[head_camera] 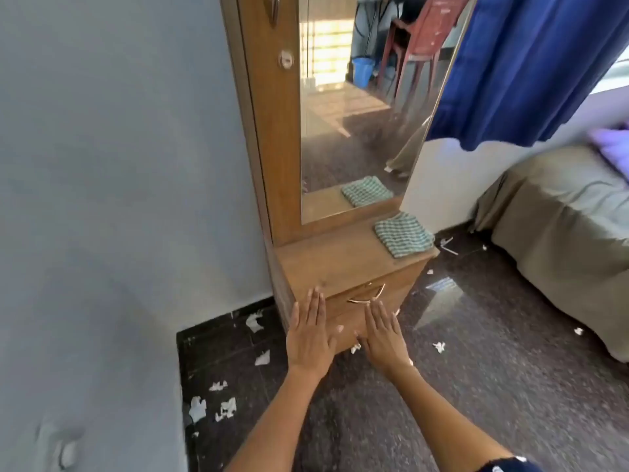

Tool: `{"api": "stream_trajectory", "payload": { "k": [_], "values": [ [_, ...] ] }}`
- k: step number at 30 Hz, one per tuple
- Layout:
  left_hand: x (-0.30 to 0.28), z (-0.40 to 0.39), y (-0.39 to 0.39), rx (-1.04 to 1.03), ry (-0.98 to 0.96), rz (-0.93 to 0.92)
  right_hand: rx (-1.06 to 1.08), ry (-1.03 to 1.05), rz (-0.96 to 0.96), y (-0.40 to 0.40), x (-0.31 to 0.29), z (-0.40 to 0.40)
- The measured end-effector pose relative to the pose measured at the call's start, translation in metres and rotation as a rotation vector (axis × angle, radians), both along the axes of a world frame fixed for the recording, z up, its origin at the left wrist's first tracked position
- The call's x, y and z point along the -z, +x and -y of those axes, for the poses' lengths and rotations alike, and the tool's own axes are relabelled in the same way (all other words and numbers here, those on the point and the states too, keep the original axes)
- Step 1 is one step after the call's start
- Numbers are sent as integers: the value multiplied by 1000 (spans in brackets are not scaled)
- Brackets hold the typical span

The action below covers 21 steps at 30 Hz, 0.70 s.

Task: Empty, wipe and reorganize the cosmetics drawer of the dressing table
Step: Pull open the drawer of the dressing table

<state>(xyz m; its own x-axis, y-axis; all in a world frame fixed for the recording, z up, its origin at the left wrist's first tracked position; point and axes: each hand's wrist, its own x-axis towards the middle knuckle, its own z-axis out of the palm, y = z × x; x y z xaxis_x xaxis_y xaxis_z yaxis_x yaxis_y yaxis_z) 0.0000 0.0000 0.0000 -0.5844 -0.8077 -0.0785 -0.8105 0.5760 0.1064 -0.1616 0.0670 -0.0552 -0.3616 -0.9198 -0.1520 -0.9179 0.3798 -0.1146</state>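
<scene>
Your two hands are out in front of you, both flat, fingers straight and holding nothing. Your left hand [310,335] lies with its fingertips up at the front edge of the tabletop [337,264]. Your right hand [383,335] is just beside it, with its fingertips right under the drawer handle [367,296].

The drawer [354,310] is the thing you need. It is shut, right under the tabletop, and its front faces you. The gold handle is a thin curved bar. Its long way runs side to side across the drawer front, tilting a little up to the right.

The handle sits just above the tips of your right hand, so that hand looks like the nearer one. My guess is that you should curl those fingers up and round the bar from below, then pull straight back toward yourself. Your left hand is off to the left of the handle.

A folded green and white cloth [404,234] lies on the tabletop, back and to the right, near the mirror [354,107]. It looks handy for wiping.

I can read no words, brands or labels anywhere.
</scene>
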Motion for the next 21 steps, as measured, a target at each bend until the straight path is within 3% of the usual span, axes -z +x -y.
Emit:
{"api": "stream_trajectory", "payload": {
  "k": [8, 11, 21],
  "values": [
    [49, 14, -2, 9, -73, -138, -2, 26, -80, -16, 54, 42],
    [56, 21, 0, 65, -67, -212, 22, -83, -89, -15, 63, 41],
    [96, 26, -7, 80, -327, -309, -22, -528, -189, -19, 107, 43]
  ]
}}
